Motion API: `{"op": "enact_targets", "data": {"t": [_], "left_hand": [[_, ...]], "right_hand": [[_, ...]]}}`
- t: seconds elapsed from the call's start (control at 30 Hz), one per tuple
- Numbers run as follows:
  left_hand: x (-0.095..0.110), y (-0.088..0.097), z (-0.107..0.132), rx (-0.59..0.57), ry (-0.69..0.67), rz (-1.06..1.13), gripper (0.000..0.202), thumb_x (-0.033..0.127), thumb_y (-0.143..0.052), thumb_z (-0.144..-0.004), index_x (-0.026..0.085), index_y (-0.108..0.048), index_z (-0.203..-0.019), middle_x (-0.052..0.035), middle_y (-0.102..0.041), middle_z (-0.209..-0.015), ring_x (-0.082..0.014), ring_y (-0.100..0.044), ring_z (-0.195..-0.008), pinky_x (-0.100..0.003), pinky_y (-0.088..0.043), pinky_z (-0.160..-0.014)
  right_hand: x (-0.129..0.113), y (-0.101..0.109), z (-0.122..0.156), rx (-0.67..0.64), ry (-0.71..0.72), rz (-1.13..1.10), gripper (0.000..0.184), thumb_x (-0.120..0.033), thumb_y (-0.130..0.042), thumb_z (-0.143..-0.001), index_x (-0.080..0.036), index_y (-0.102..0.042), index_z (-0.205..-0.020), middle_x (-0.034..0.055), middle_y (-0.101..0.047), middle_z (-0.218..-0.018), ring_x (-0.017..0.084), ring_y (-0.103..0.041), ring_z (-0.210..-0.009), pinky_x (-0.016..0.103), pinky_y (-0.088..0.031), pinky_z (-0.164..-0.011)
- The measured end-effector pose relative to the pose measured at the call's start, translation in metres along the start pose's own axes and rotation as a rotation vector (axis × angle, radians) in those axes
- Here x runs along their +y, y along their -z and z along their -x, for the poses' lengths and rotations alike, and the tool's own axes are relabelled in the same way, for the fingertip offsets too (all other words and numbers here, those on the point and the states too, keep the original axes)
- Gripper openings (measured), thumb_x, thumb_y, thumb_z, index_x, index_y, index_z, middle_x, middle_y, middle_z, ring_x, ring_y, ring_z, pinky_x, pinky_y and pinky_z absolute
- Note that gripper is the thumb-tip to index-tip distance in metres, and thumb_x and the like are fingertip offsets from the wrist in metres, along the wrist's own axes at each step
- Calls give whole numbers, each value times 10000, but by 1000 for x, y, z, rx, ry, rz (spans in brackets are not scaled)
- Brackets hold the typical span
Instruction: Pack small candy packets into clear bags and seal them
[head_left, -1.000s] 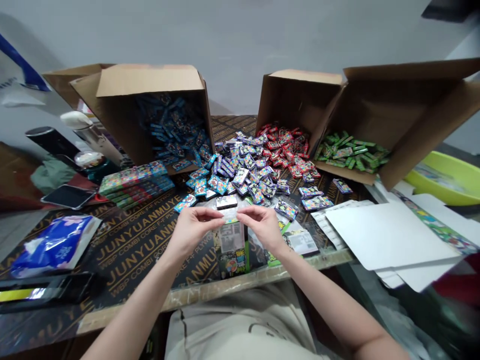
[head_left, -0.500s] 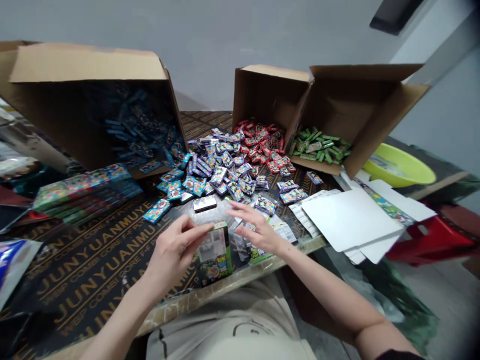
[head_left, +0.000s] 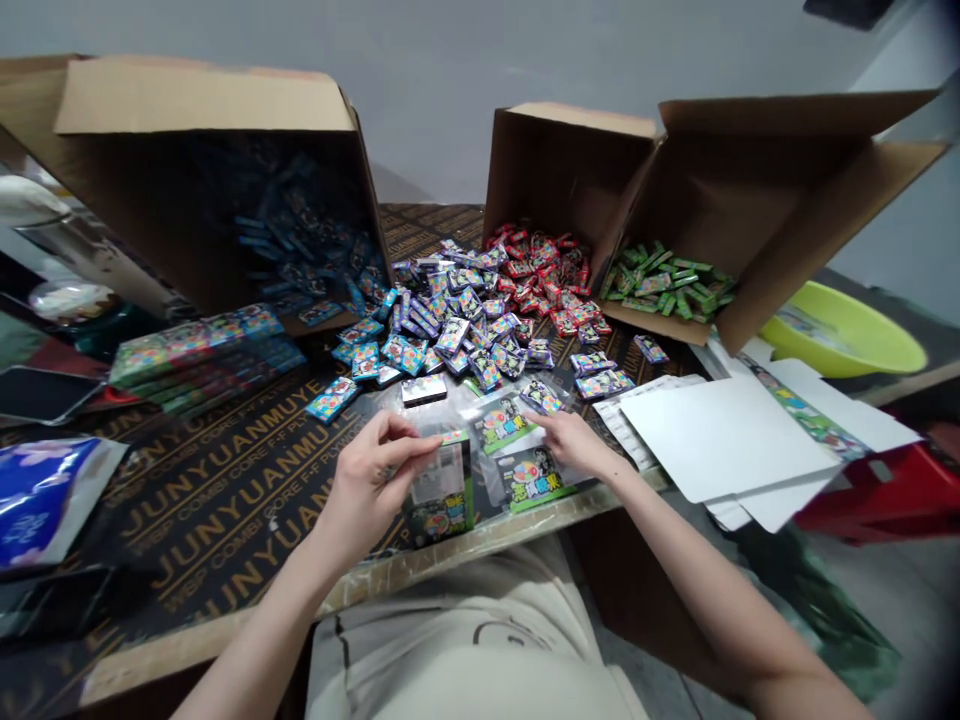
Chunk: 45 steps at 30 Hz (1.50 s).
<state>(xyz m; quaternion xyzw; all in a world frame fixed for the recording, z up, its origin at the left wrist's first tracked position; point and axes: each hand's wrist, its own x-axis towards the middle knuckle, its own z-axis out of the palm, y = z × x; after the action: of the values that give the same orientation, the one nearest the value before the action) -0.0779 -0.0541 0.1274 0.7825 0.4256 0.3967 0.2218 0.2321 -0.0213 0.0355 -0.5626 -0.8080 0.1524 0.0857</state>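
Observation:
My left hand (head_left: 371, 482) grips the upper left edge of a small green-and-white printed box (head_left: 441, 492), which stands on the table's near side. My right hand (head_left: 574, 445) lies flat with its fingers extended, its fingertips at a small printed packet (head_left: 541, 397). Beneath and beside that hand are flat green-printed cards in clear wrap (head_left: 517, 470). Farther ahead spreads a heap of small purple-and-blue packets (head_left: 457, 335). One dark-and-white packet (head_left: 424, 390) lies apart, between my hands and the heap.
Tipped cardboard boxes spill blue (head_left: 300, 240), red (head_left: 540, 275) and green (head_left: 664, 285) packets onto the printed plywood table (head_left: 225, 490). Stacked multicoloured packs (head_left: 202, 355) lie left, white sheets (head_left: 720, 435) right. A yellow-green basin (head_left: 844, 330) and a red stool (head_left: 885, 490) stand beyond.
My hands were together pinching something small above the box one second ago. They have parted: the left now grips the box, and the right has reached forward onto the packets. The camera view has shifted.

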Motion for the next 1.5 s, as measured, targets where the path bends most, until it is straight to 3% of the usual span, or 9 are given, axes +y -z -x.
{"op": "enact_targets", "data": {"t": [0.07,0.3,0.47,0.6,0.7,0.83,0.97,1.2,1.5], "left_hand": [[2,-1,1,13,16,7,182,204,-555,-807,243,-696,-914,-29,-508,-810,-130,-509,-738,-241,-420,-627],[0,-4,0,43,53,28,164,213,-570,-801,246,-697,-900,-27,-522,-814,-131,-510,-747,-244,-421,-634],[-2,-4,0,31,58,43,169,194,-564,-809,246,-693,-905,-25,-515,-812,-127,-508,-752,-238,-416,-647],[-3,-5,2,46,58,71,177,182,-569,-807,246,-688,-921,-22,-505,-826,-121,-505,-758,-230,-413,-646],[-6,-6,4,54,59,80,184,173,-575,-803,245,-685,-931,-19,-497,-834,-117,-502,-764,-226,-410,-653],[-9,-7,4,52,58,82,186,167,-578,-802,247,-685,-932,-16,-495,-831,-114,-500,-764,-224,-407,-655],[-10,-6,2,56,62,84,184,169,-581,-799,247,-686,-929,-15,-496,-828,-115,-501,-759,-227,-407,-654],[-8,-6,4,62,69,71,184,172,-579,-801,238,-687,-933,-20,-500,-817,-120,-501,-758,-235,-408,-659],[-9,-6,3,66,68,76,181,176,-575,-805,240,-685,-934,-20,-499,-815,-120,-500,-756,-238,-409,-656]], "right_hand": [[-1,-1,-7,21,50,33,449,-91,-468,-758,-223,-554,-1179,69,-626,-969,192,-547,-900,288,-381,-771],[-4,3,-26,118,153,281,511,-179,-588,-689,-206,-516,-1195,124,-499,-1167,270,-428,-1063,395,-308,-844],[-2,5,-55,76,342,385,223,-128,-503,-754,-158,-613,-946,102,-598,-878,220,-477,-912,347,-292,-810],[9,1,-69,234,202,305,219,-140,-383,-857,-127,-596,-905,87,-610,-739,177,-520,-731,272,-307,-671],[10,-5,-71,266,151,270,226,-213,-365,-897,-129,-574,-920,58,-608,-694,156,-523,-636,243,-289,-592],[1,-9,-72,231,218,223,183,-292,-450,-886,-189,-583,-958,46,-640,-827,163,-539,-784,243,-310,-675],[-8,-10,-79,184,165,209,261,-323,-427,-898,-209,-569,-1085,84,-639,-873,228,-469,-914,330,-276,-768],[-7,-18,-86,50,176,119,217,-248,-620,-775,-242,-621,-992,80,-571,-1065,238,-437,-1014,334,-264,-794],[1,-25,-89,-42,163,-72,161,-208,-659,-702,-201,-624,-859,21,-642,-867,193,-533,-868,288,-258,-748]]}}
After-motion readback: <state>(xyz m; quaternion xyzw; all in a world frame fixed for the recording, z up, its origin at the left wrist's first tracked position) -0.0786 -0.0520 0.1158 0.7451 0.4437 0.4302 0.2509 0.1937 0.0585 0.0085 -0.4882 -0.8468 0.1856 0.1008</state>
